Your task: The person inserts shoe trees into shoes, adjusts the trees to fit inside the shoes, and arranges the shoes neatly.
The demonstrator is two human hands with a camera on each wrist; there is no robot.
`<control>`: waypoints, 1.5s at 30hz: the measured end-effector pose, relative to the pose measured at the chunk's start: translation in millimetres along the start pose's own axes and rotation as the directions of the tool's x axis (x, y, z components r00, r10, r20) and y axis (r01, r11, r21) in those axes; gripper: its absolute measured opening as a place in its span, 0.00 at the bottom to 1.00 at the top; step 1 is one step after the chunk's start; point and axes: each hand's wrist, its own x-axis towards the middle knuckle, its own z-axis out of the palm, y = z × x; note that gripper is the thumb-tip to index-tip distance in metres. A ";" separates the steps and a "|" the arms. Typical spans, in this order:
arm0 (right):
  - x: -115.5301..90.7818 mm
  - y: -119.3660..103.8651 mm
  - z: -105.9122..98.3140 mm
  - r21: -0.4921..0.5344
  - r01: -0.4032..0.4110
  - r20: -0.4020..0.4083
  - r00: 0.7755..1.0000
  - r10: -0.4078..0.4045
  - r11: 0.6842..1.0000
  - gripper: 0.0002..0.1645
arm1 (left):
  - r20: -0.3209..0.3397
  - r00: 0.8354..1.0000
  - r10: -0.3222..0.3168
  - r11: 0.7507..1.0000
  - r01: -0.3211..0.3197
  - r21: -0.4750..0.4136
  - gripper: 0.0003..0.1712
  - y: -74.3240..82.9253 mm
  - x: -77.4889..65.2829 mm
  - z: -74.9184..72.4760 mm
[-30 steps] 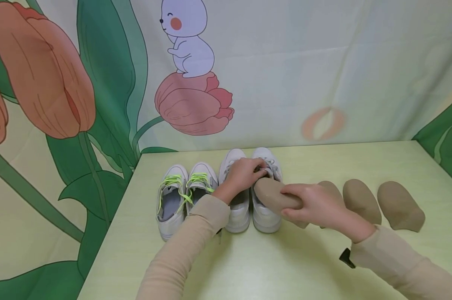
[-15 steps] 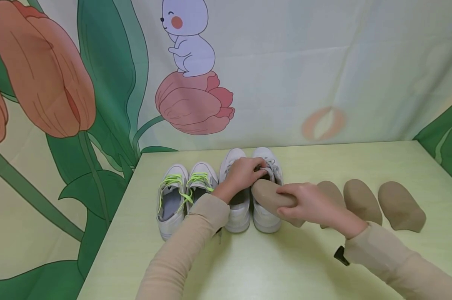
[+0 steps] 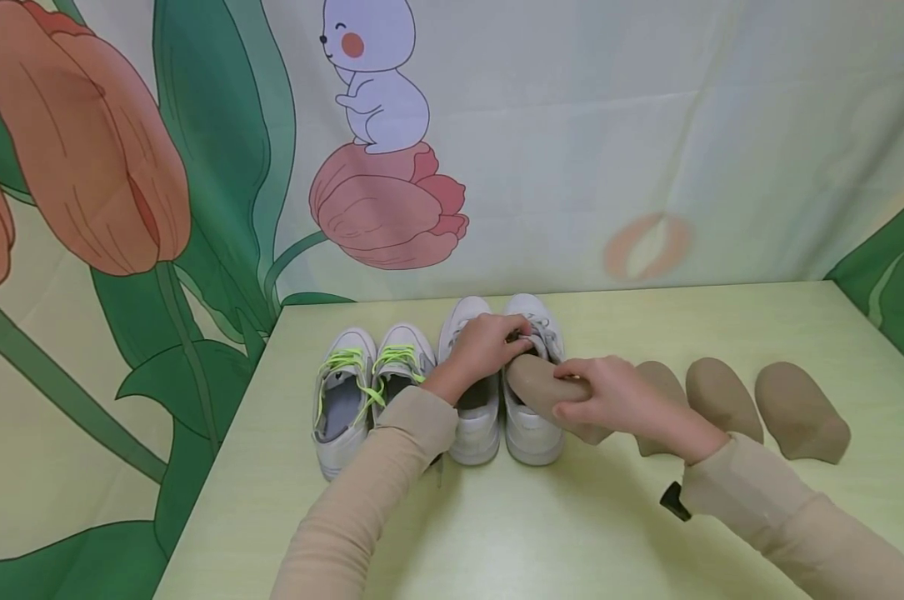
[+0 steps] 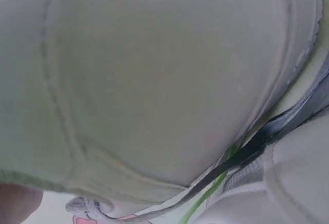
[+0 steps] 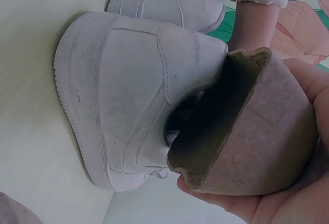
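Note:
My right hand (image 3: 622,400) grips a tan moulded shoe insert (image 3: 545,385), fingers on top and thumb below. Its rounded toe end lies over the opening of a white sneaker (image 3: 536,440), the right one of the middle pair. Seen from the right wrist, the insert (image 5: 262,136) is a hollow shell with an open back, close behind the sneaker's heel collar. My left hand (image 3: 485,346) reaches across the other white sneaker (image 3: 476,435) and pinches the tongue near the laces. White shoe leather (image 4: 154,80) fills most of the left wrist view, hiding the left fingertips.
Left of them stands a smaller white pair, one shoe (image 3: 341,408) and its mate (image 3: 402,354), with neon-green laces. Three more tan inserts, including the rightmost one (image 3: 802,412), lie in a row on the pale table (image 3: 541,533). A printed curtain (image 3: 534,167) hangs behind.
My right hand and the insert have shifted slightly left, and the right wrist has swung a little left and up. The left hand holds its place at the sneaker.

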 end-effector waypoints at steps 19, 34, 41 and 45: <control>5.3 -14.5 -5.0 -0.054 -0.085 0.006 0.996 0.085 0.995 0.20 | 0.041 0.999 -0.004 1.000 0.004 0.014 0.10 0.7 -2.0 -3.2; 9.5 -25.0 -13.5 -0.138 -0.134 0.054 0.988 0.143 0.981 0.20 | 0.047 0.999 0.001 1.000 -0.001 0.012 0.03 2.4 -3.2 -2.9; 15.4 -31.4 -15.3 -0.178 -0.129 0.070 0.987 0.143 0.976 0.18 | 0.016 1.000 0.010 1.000 -0.010 0.005 0.02 0.9 -3.7 -0.3; 22.3 -36.2 -15.5 -0.216 -0.149 0.090 0.981 0.171 0.965 0.15 | 0.008 1.000 0.006 1.000 -0.006 -0.015 0.02 -0.1 -3.9 0.6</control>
